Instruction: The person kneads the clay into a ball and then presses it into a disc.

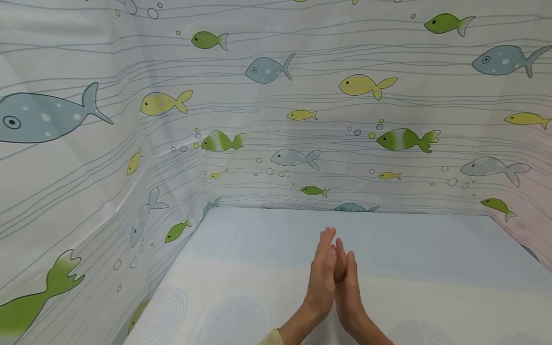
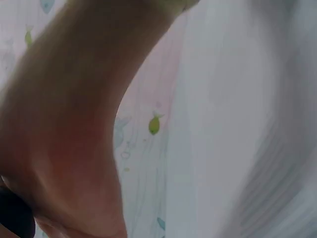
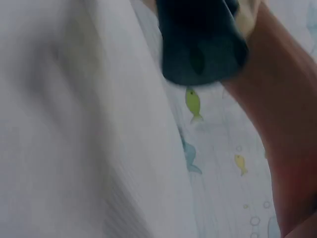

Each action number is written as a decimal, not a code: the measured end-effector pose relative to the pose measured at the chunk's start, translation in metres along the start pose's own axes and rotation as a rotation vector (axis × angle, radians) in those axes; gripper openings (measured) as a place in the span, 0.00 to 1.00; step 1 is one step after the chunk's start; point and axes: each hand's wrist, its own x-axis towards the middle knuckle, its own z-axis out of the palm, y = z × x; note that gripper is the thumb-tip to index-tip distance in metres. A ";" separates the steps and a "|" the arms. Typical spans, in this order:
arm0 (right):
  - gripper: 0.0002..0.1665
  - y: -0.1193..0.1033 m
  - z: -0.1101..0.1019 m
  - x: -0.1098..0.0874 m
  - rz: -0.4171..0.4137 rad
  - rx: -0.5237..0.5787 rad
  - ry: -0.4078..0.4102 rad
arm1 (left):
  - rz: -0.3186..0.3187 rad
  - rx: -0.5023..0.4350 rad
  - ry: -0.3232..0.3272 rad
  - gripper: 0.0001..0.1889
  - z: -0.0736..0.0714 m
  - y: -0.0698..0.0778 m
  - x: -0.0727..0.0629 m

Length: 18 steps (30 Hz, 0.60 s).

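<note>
Palm facing palm, my left hand [image 1: 321, 278] and right hand [image 1: 348, 292] stand upright together over the pale bed-like surface [image 1: 276, 273]. The fingers of both hands point up, mostly straight. Shadow darkens the narrow space between the palms, and no held thing shows there. A bare wrist and forearm [image 2: 74, 109] fill much of the left wrist view. In the right wrist view a bare forearm [image 3: 282, 89] crosses the right side, beside a dark, rounded object [image 3: 203, 54] near the top.
Patterned fabric walls [image 1: 267, 110] with green, yellow and blue fish rise at the back and left. A pinkish section [image 1: 530, 191] stands at the right. The surface has a light blue band [image 1: 267, 235] at its far end and pale rounded shapes nearer.
</note>
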 end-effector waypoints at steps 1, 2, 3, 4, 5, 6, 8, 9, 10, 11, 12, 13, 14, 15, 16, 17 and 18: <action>0.42 0.000 0.003 -0.003 -0.004 0.006 -0.014 | 0.002 -0.011 0.025 0.26 -0.001 -0.001 0.003; 0.42 0.000 0.007 -0.006 -0.008 0.014 -0.027 | 0.004 -0.030 0.046 0.26 -0.002 -0.002 0.007; 0.42 0.000 0.009 -0.009 -0.008 0.027 -0.041 | 0.006 -0.047 0.061 0.26 -0.003 -0.003 0.010; 0.42 -0.001 0.012 -0.011 -0.016 0.035 -0.049 | 0.008 -0.067 0.072 0.27 -0.005 -0.004 0.012; 0.42 -0.002 0.014 -0.013 -0.029 0.040 -0.053 | 0.004 -0.090 0.076 0.27 -0.006 -0.005 0.014; 0.42 -0.002 0.016 -0.014 -0.042 0.046 -0.058 | -0.003 -0.113 0.078 0.28 -0.008 -0.007 0.016; 0.40 -0.005 0.019 -0.016 -0.055 0.052 -0.072 | -0.013 -0.138 0.075 0.28 -0.010 -0.008 0.018; 0.40 -0.006 0.020 -0.017 -0.058 0.053 -0.076 | -0.018 -0.141 0.074 0.29 -0.011 -0.009 0.018; 0.40 -0.007 0.020 -0.018 -0.062 0.052 -0.079 | -0.023 -0.146 0.074 0.29 -0.011 -0.009 0.018; 0.39 -0.008 0.021 -0.018 -0.063 0.052 -0.085 | -0.029 -0.151 0.070 0.29 -0.012 -0.009 0.018; 0.39 -0.010 0.021 -0.019 -0.063 0.051 -0.091 | -0.032 -0.154 0.066 0.29 -0.012 -0.010 0.017; 0.38 -0.011 0.022 -0.020 -0.066 0.046 -0.095 | -0.038 -0.159 0.061 0.29 -0.013 -0.010 0.017; 0.38 -0.012 0.022 -0.020 -0.070 0.042 -0.094 | -0.045 -0.164 0.056 0.30 -0.013 -0.010 0.016; 0.38 -0.013 0.023 -0.021 -0.071 0.038 -0.092 | -0.051 -0.170 0.050 0.30 -0.013 -0.011 0.016; 0.38 -0.014 0.023 -0.021 -0.073 0.035 -0.092 | -0.057 -0.177 0.045 0.30 -0.013 -0.011 0.015; 0.38 -0.016 0.023 -0.022 -0.075 0.032 -0.091 | -0.061 -0.182 0.040 0.31 -0.013 -0.012 0.015; 0.38 -0.017 0.024 -0.022 -0.075 0.029 -0.086 | -0.066 -0.187 0.038 0.31 -0.013 -0.012 0.015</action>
